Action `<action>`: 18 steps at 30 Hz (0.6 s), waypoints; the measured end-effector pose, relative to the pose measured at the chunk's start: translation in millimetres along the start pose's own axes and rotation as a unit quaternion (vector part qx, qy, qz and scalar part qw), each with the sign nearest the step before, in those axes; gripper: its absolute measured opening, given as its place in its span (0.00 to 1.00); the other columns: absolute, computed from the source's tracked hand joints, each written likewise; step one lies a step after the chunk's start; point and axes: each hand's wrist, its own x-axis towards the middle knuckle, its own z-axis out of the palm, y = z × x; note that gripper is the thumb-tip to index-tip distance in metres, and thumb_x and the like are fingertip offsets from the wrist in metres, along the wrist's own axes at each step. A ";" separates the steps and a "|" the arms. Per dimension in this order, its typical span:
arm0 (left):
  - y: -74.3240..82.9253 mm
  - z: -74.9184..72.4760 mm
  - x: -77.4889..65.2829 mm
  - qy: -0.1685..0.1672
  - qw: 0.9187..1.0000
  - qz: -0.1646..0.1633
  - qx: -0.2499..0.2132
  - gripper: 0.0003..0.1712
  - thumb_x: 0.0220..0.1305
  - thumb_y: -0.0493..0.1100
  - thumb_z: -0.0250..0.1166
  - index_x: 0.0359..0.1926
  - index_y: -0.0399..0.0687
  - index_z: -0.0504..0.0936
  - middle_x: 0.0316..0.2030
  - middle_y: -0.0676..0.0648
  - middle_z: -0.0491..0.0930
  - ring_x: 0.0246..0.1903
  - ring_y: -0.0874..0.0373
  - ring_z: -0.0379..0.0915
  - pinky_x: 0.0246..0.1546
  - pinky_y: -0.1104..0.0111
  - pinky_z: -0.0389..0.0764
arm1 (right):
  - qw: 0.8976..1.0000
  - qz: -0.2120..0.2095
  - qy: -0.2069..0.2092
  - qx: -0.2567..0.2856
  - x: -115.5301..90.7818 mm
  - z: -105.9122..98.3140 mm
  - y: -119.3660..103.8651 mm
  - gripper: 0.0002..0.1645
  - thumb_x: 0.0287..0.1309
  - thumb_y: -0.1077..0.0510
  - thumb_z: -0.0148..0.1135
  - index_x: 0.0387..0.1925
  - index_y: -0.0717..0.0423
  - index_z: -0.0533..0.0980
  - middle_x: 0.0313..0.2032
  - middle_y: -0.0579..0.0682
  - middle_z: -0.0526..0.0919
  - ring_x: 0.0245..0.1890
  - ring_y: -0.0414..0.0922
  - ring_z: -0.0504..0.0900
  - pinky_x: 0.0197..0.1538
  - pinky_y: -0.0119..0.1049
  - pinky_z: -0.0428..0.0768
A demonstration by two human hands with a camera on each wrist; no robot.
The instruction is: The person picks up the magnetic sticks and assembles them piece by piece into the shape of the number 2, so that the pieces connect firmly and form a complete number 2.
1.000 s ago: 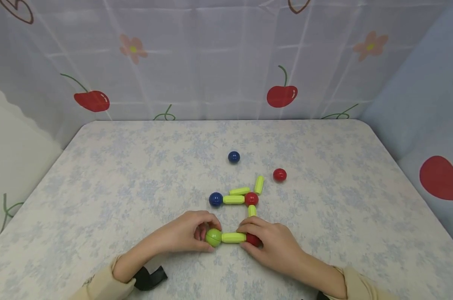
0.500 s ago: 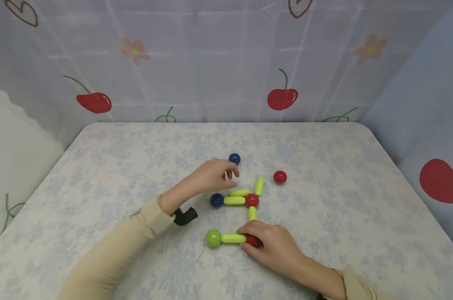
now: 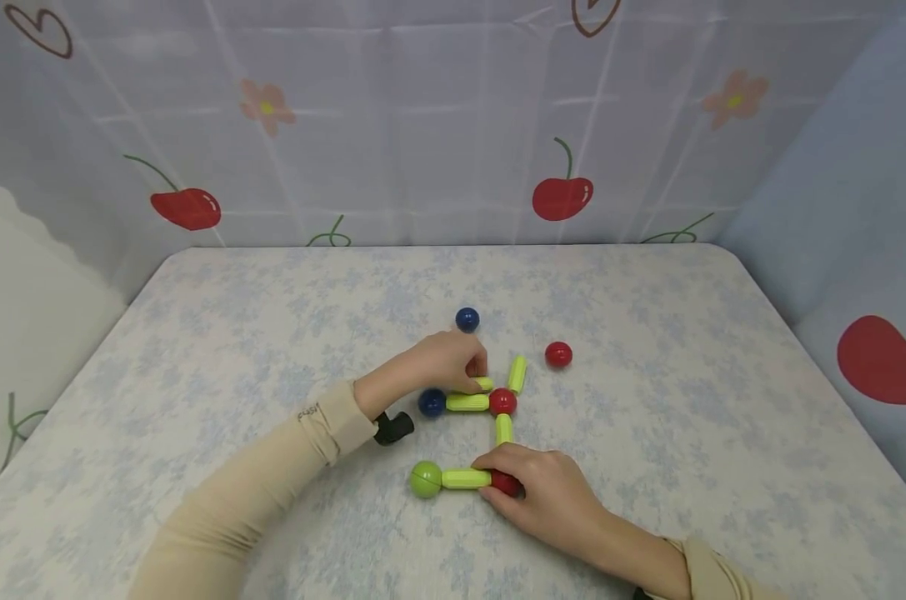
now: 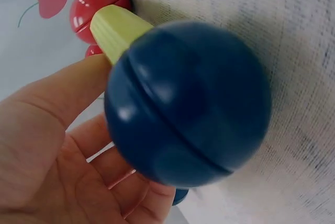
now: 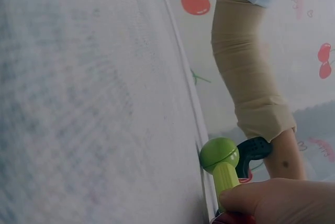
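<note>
My left hand (image 3: 447, 358) pinches a loose yellow-green rod (image 3: 485, 383) lying just behind a joined rod (image 3: 468, 402); much of it is hidden by the fingers. That joined rod links a blue ball (image 3: 432, 403) to a red ball (image 3: 503, 401). From the red ball another rod (image 3: 504, 429) runs toward a nearer red ball (image 3: 506, 483), which my right hand (image 3: 546, 483) grips and partly covers. A front rod (image 3: 465, 478) joins this ball to a green ball (image 3: 426, 480). In the left wrist view, the blue ball (image 4: 188, 103) hides my left fingertips.
Behind the joined pieces lie a loose blue ball (image 3: 468, 319) and a loose red ball (image 3: 558, 354). A tilted yellow-green rod (image 3: 518, 375) lies close to the far red ball. The table (image 3: 272, 333) has a pale floral cover, with a printed curtain (image 3: 422, 125) behind it.
My left hand has left the green ball, moved up past the joined blue ball and come down on the loose rod, pinching it. The right hand has stayed at the near red ball.
</note>
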 end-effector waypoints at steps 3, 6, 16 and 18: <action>-7.1 -1.7 -4.0 0.033 0.999 0.008 -0.029 0.07 0.56 0.45 0.69 0.33 0.49 0.82 0.26 0.55 0.75 0.28 0.61 0.71 0.29 0.71 0.72 | 1.000 0.003 -0.003 0.001 -0.3 -0.1 -0.1 0.12 0.50 0.55 0.70 0.39 0.41 0.80 0.37 0.33 0.80 0.32 0.29 0.76 0.31 0.29 0.75; -16.6 -7.8 -19.1 0.086 0.990 0.023 -0.108 0.08 0.56 0.42 0.69 0.36 0.44 0.81 0.29 0.53 0.77 0.31 0.61 0.74 0.32 0.71 0.75 | 1.000 0.005 -0.003 0.003 -0.5 0.1 0.3 0.12 0.50 0.55 0.70 0.39 0.41 0.81 0.37 0.33 0.80 0.32 0.29 0.76 0.31 0.29 0.75; -32.5 23.0 -134.8 0.009 0.869 0.018 -0.495 0.33 0.62 0.37 0.63 0.65 0.31 0.62 0.37 0.41 0.79 0.33 0.53 0.79 0.37 0.58 0.79 | 1.000 0.011 -0.007 0.005 0.5 -0.7 1.9 0.13 0.50 0.56 0.71 0.39 0.42 0.81 0.36 0.34 0.80 0.32 0.30 0.76 0.33 0.30 0.76; -34.2 37.4 -150.2 -0.020 0.843 0.010 -0.537 0.38 0.62 0.37 0.63 0.67 0.29 0.56 0.37 0.41 0.79 0.32 0.55 0.79 0.35 0.62 0.79 | 1.000 0.014 -0.008 0.005 0.8 -1.5 2.4 0.13 0.49 0.56 0.71 0.40 0.43 0.81 0.36 0.35 0.80 0.33 0.30 0.76 0.33 0.31 0.76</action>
